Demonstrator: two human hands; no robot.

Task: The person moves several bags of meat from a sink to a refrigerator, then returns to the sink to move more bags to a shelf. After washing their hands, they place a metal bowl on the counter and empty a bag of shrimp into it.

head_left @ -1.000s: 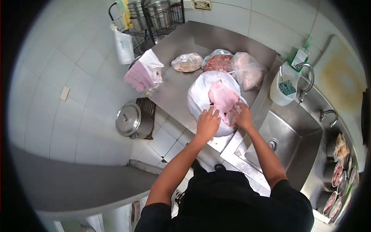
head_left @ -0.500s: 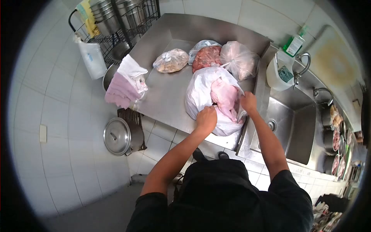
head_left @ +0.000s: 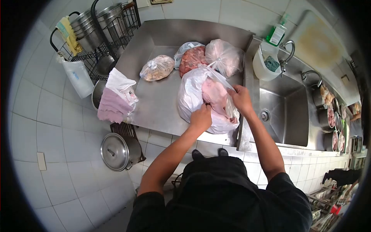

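A white plastic bag stands at the front right of the steel counter, its mouth pulled wide. Pale pink raw meat, which looks like poultry, shows inside. My left hand is closed on the near-left edge of the bag. On the other side, my right hand pinches the bag's right edge, with the plastic stretched up beside the meat. Behind it lie a bag of dark red ground meat, a knotted clear bag of pale meat and a knotted bag of yellowish pieces.
To the right is a steel sink with taps, a white tub holding a green scrubber, and a green soap bottle. Pots of meat line the far right. Towels hang at the left edge above a lidded pot.
My right hand has risen slightly along the bag's edge, drawing the plastic up. More of the meat's lower part is covered. The camera view has shifted, so everything sits further left.
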